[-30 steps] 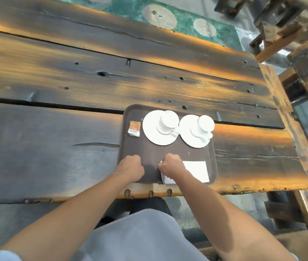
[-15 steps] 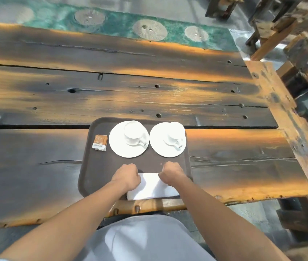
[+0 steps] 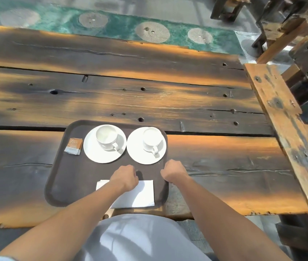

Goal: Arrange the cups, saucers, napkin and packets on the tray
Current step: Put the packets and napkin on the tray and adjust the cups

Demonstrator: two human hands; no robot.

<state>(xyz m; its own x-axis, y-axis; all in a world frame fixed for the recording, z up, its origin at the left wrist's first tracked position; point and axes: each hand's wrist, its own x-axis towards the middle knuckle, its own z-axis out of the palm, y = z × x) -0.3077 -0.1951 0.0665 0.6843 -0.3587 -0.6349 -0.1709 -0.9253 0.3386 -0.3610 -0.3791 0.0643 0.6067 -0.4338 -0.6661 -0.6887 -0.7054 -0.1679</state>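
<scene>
A dark brown tray lies at the table's near edge. At its far side stand two white saucers, left and right, and each carries a white cup, left and right. Orange-and-white packets lie in a small stack left of the saucers. A white napkin lies flat at the tray's near right. My left hand is curled on the napkin's far left corner, fingers at its edge. My right hand is curled over the tray's right rim, off the napkin.
The tray sits on a dark, weathered plank table with holes and cracks. A wooden beam runs along the table's right end, with wooden furniture behind it. A green patterned floor lies past the far edge.
My right hand has left the napkin and moved right to the tray's rim. My left hand has shifted onto the napkin's far left corner. The camera view has shifted.
</scene>
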